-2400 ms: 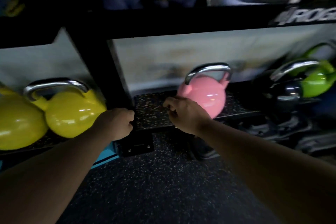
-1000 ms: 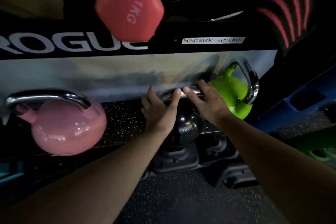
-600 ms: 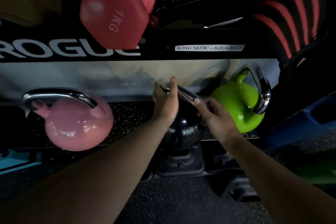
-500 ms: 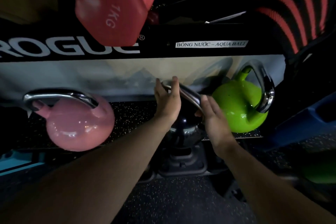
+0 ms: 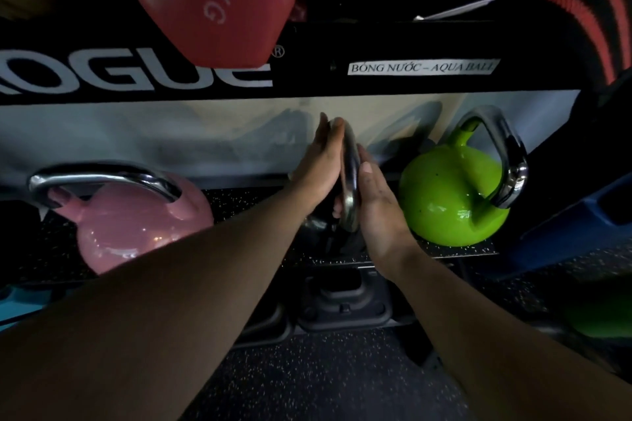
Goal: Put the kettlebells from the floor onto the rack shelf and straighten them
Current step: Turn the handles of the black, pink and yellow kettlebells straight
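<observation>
A black kettlebell [image 5: 316, 225] stands on the rack shelf [image 5: 239, 203], between a pink kettlebell [image 5: 136, 229] on the left and a green kettlebell [image 5: 451, 195] on the right. Its chrome handle [image 5: 350, 181] points end-on toward me. My left hand [image 5: 319, 166] lies flat against the handle's left side, and my right hand [image 5: 376, 205] presses its right side, so the handle is clamped between both palms. The pink kettlebell's handle runs crosswise. The green one's handle is turned to the right.
A red 1 kg dumbbell [image 5: 215, 0] overhangs the black upper beam [image 5: 307, 79]. A blue object [image 5: 564, 225] sits right of the shelf. Black moulded pieces [image 5: 342, 301] lie under the shelf on the speckled floor [image 5: 325, 379]. Something green [image 5: 602, 314] lies blurred at the lower right.
My hands left the shelf edge by the pink kettlebell and took the black kettlebell's handle. Since then they have turned that handle from crosswise to end-on.
</observation>
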